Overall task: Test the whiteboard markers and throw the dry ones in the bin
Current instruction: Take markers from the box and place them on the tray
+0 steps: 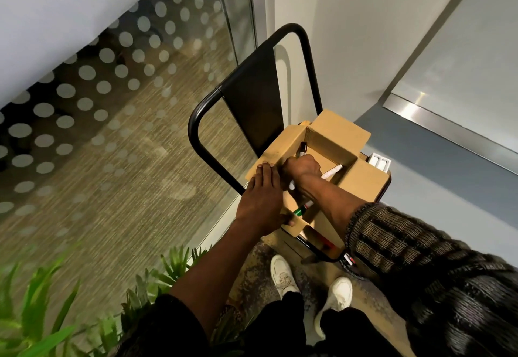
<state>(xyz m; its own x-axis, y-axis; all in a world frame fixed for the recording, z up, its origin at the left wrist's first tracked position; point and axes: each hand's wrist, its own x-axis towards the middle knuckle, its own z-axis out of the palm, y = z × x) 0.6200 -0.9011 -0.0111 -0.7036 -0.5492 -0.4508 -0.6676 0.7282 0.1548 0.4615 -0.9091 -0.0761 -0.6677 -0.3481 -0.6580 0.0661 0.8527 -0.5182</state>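
Black chair, open cardboard box on its seat, white item beside it

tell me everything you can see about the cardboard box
The cardboard box is plain brown with its top flaps folded open. It sits on the seat of a black chair beside the wall. The left hand lies flat on its left flap, and the right hand reaches inside, gripping a marker. A green marker and a white marker lie in it.
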